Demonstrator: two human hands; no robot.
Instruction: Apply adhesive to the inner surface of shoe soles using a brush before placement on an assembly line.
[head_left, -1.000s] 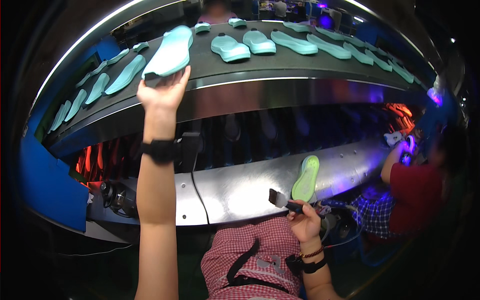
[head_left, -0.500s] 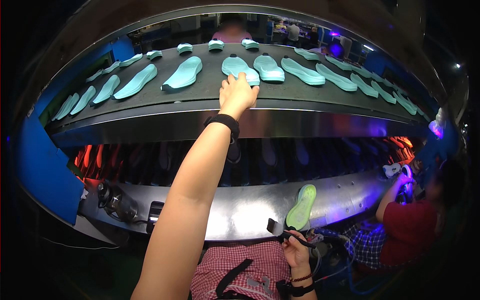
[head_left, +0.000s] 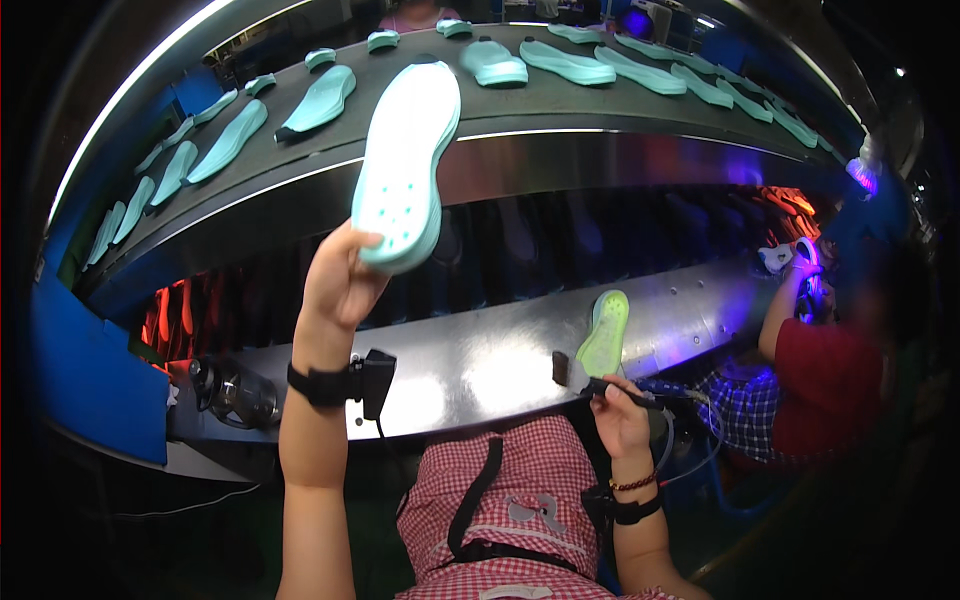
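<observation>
Two hands work in the head view: the left hand (head_left: 343, 283) grips a mint shoe sole (head_left: 405, 165) by its heel, raised before the conveyor belt (head_left: 560, 100). The right hand (head_left: 617, 412) clasps a brush (head_left: 590, 380) beside a green sole (head_left: 603, 335) on the steel bench (head_left: 470, 365).

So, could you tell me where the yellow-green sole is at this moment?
In the head view the yellow-green sole lies right of centre on the steel shelf, just above the right hand and its brush.
</observation>
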